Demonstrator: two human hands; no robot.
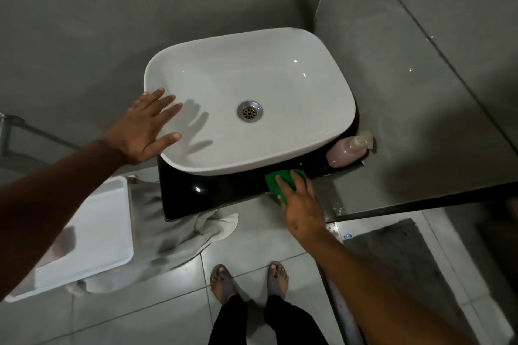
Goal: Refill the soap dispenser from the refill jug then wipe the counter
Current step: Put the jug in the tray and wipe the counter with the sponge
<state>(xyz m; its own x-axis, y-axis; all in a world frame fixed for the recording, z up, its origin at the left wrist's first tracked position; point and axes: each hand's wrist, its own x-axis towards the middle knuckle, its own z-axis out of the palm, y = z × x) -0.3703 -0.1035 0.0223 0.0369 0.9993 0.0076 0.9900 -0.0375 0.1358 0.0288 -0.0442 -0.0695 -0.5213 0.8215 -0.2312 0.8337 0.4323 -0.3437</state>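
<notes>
At the glossy black counter (218, 196) edge, the right hand (301, 204) presses a soft green sponge (273, 180) flat. Left hand (145, 127) rests spread-fingered on the white ceramic basin (322, 109). The sponge looks light and squashy, best pinned from above.

A pink-filled soap dispenser (347, 151) with a clear pump top is seen at the right back corner of a glossy black counter (213, 193), just beside the wall. A green cloth (280, 180) is pressed flat on the counter's front right edge.
</notes>
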